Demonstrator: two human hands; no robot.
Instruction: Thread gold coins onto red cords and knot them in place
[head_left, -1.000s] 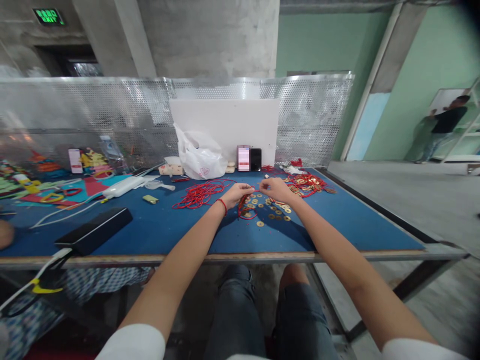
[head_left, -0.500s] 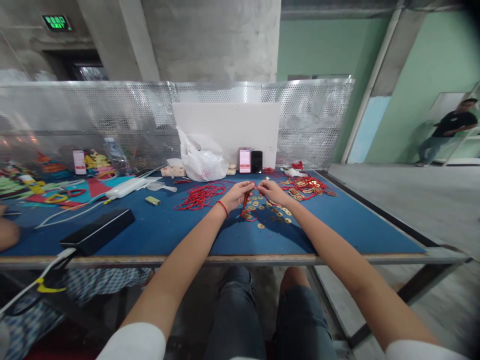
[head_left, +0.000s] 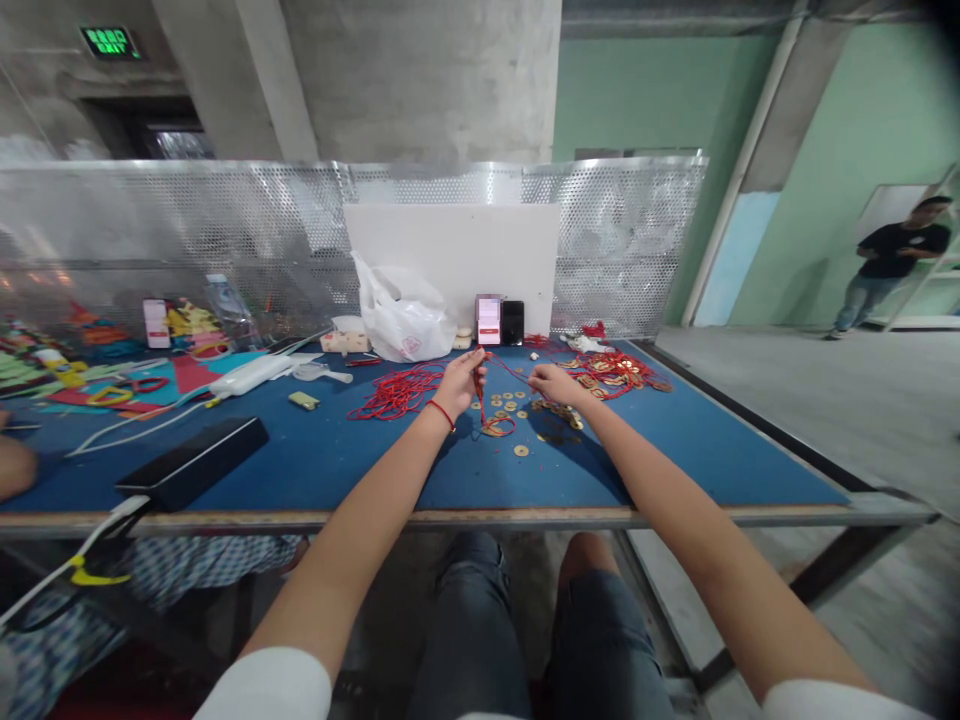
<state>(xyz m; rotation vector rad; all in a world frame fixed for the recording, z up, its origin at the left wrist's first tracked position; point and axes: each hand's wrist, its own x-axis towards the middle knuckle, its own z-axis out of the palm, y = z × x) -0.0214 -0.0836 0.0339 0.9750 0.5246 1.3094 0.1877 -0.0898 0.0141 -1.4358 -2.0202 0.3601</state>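
Note:
My left hand (head_left: 463,380) pinches a red cord (head_left: 484,405) above the blue table; its lower part hangs down and ends in a loop near the coins. From that hand a strand runs across to my right hand (head_left: 553,384), whose fingers are closed on it. Beneath and between the hands lie several loose brass coins (head_left: 521,451) with holes in them. A tangle of red cord (head_left: 397,392) rests left of my left hand. To the right of my right hand is a pile of coins strung on red cord (head_left: 615,372).
A white plastic bag (head_left: 405,315) and two phones (head_left: 513,323) stand at the back against a white board (head_left: 457,240). A black power brick (head_left: 196,460), a white power strip (head_left: 244,375) and scissors (head_left: 124,390) are on the left. Another person's arm (head_left: 15,470) shows at the far left.
My hands have moved apart, the left one up and left, the right one to the right, with the red cord stretched between them. A distant person at the right has shifted.

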